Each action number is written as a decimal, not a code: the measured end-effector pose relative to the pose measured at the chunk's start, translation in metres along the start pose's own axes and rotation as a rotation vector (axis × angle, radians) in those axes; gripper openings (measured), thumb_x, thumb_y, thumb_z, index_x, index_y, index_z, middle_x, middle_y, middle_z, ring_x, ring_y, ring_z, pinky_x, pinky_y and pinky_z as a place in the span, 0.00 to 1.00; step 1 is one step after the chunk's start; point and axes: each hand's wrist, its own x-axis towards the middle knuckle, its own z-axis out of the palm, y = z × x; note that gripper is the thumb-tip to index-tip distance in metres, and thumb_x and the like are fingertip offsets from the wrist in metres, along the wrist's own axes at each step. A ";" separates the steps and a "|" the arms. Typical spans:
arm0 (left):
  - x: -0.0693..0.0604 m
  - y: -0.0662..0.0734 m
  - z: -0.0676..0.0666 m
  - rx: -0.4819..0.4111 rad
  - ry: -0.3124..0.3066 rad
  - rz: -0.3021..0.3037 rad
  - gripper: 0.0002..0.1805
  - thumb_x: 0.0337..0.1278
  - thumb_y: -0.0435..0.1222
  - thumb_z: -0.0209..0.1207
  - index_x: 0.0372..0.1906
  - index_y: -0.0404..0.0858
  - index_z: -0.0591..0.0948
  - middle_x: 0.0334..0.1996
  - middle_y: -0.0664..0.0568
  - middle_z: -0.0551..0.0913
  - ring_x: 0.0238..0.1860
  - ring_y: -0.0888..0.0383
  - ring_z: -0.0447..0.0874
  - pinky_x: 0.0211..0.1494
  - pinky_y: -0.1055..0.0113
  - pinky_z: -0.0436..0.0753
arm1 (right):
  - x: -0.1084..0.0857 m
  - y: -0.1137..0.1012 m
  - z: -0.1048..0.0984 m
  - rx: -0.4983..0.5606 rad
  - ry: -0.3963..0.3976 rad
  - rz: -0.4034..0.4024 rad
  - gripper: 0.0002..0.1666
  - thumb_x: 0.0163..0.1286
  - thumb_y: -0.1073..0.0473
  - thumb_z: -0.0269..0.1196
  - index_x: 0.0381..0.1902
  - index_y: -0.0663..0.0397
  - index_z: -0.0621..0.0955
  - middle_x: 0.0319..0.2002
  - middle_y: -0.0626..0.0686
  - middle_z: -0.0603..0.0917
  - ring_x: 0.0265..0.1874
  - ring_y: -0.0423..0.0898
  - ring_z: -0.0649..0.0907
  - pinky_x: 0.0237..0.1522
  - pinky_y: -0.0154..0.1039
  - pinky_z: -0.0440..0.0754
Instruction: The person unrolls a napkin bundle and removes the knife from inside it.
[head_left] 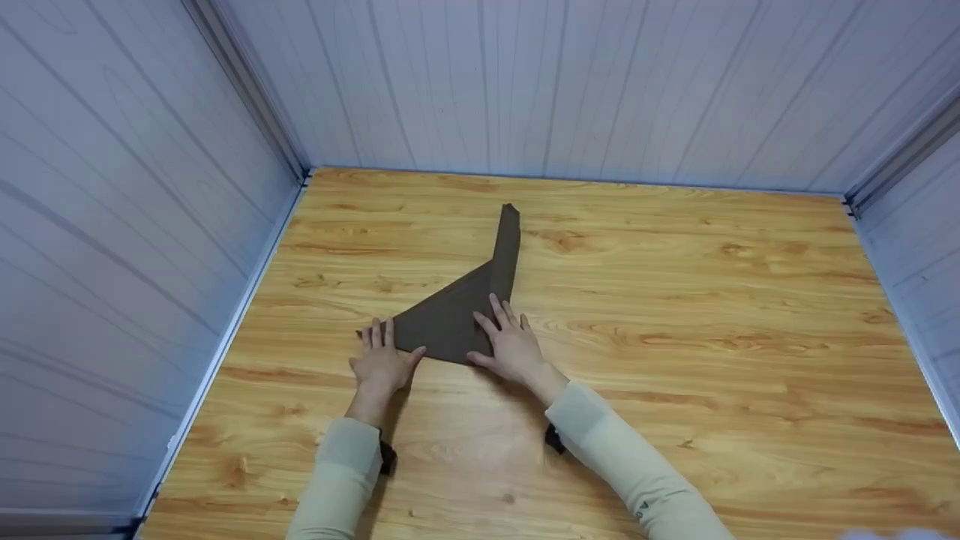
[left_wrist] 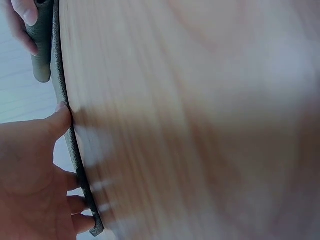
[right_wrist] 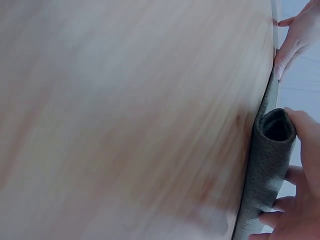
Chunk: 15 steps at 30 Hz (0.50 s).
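Your left hand (head_left: 381, 367) is spread, fingers nearly straight, fingertips down on the left corner of the dark grey-brown cloth (head_left: 446, 319), thumb at its near edge. Your right hand (head_left: 517, 352) is spread too, fingers slightly bent, touching the cloth's rolled part (head_left: 507, 244) near its near end; not wrapped round it, nothing pinched. Both palms sit on your side of the cloth, the side away from the back panel (head_left: 570, 90).

Cloth is partly rolled: one flat, roughly triangular sheet plus a tube, hollow at the near end in the right wrist view. Surface matte, plain, far tip of the tube uneven.

It lies on the wood-grain board (head_left: 675, 337), in front of the back panel, apart from it. The tube's long axis runs from you toward that panel, leaning slightly right; the flat sheet tapers leftward, roughly along the panel.
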 end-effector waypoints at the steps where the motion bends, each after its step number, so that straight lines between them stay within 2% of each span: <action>1: 0.000 0.000 0.000 0.001 0.002 0.003 0.47 0.55 0.63 0.39 0.69 0.39 0.40 0.68 0.41 0.35 0.67 0.45 0.33 0.54 0.34 0.54 | -0.001 0.001 0.000 0.002 0.004 -0.001 0.42 0.59 0.34 0.52 0.67 0.45 0.59 0.69 0.58 0.43 0.66 0.56 0.49 0.60 0.57 0.52; 10: 0.001 -0.001 0.000 0.000 -0.002 0.000 0.47 0.55 0.64 0.39 0.69 0.39 0.39 0.68 0.41 0.35 0.67 0.46 0.31 0.54 0.35 0.54 | -0.007 0.007 -0.003 0.030 0.013 0.004 0.43 0.59 0.34 0.52 0.68 0.44 0.57 0.69 0.58 0.43 0.66 0.55 0.50 0.60 0.56 0.51; 15: 0.001 -0.001 0.001 -0.007 -0.003 0.001 0.47 0.55 0.63 0.39 0.69 0.39 0.40 0.68 0.41 0.35 0.67 0.46 0.31 0.54 0.35 0.53 | -0.010 0.011 -0.006 0.046 0.016 -0.009 0.43 0.59 0.34 0.52 0.67 0.46 0.57 0.68 0.59 0.44 0.65 0.55 0.51 0.60 0.56 0.51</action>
